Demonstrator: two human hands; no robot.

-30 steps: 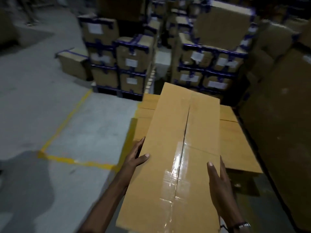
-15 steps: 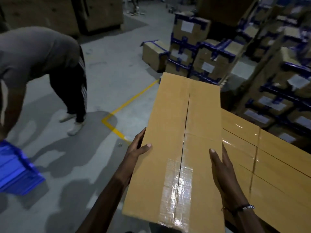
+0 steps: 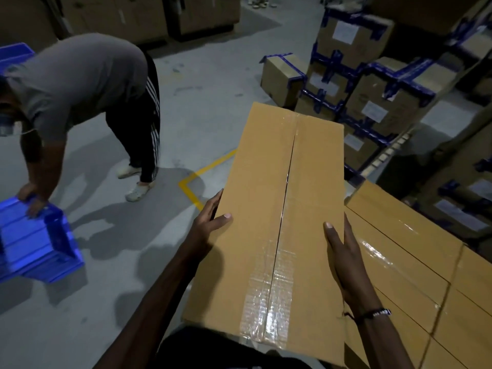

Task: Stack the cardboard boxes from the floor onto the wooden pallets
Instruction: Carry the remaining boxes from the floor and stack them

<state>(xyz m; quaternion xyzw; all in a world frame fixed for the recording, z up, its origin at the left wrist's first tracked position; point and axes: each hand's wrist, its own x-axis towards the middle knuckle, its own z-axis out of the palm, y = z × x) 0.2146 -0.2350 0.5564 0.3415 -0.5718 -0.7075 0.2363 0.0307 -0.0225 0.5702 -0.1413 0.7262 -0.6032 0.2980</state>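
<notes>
Left hand [image 3: 210,222]: thumb lies flat on the top face of the carried carton [image 3: 279,209], fingers wrapped over its left edge and out of sight. Right hand [image 3: 343,251]: thumb on top, fingers straight and pressed together along the right side wall. One carton held, raised in front of the body, long axis pointing away. Plain tan cardboard, long and narrow, centre seam partly gapped, clear glossy tape over the near half of the seam.

Stacked tan cartons [image 3: 415,265] sit just right of the held one, tops taped, at least four visible; the carton's right edge overlaps them.

Left: open grey floor [image 3: 202,102] with a yellow corner line [image 3: 197,179]. One bent-over person [image 3: 80,83] holds a blue crate [image 3: 34,241]. Blue-taped boxes [image 3: 372,97] piled beyond.
</notes>
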